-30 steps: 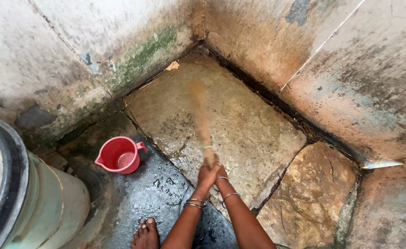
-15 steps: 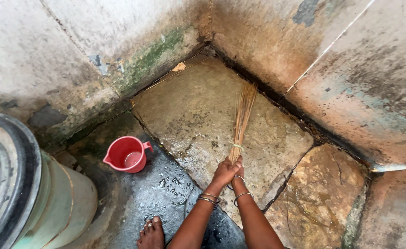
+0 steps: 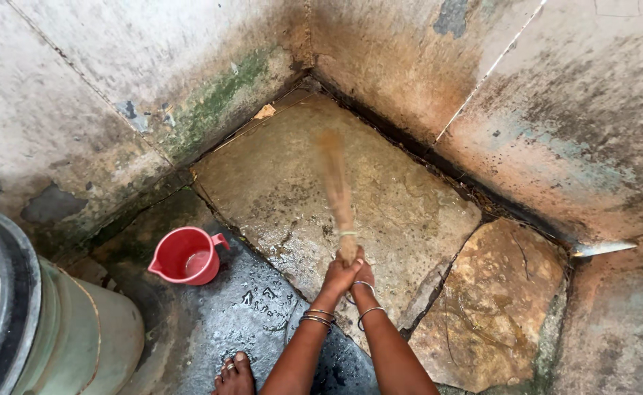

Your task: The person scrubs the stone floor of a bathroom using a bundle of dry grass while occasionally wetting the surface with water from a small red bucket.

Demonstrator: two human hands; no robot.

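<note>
Below, the wet stone floor (image 3: 380,212) filled the corner, a green drum (image 3: 58,336) at left, a red jug (image 3: 184,256) beside it. Both hands, left hand (image 3: 338,278) and right hand (image 3: 364,272), were clamped together on a blurred stick broom (image 3: 338,190) over the slab.

A single head-worn camera looks steeply down from standing height into the corner of a wet stone floor (image 3: 380,212), facing the place where two stained walls (image 3: 153,80) meet at the far top of the view. The person's own forearms enter from the near bottom edge, and a bare foot (image 3: 232,373) shows beside them. At the left edge a green drum (image 3: 80,344) is cut off. No second view overlaps this one.
</note>
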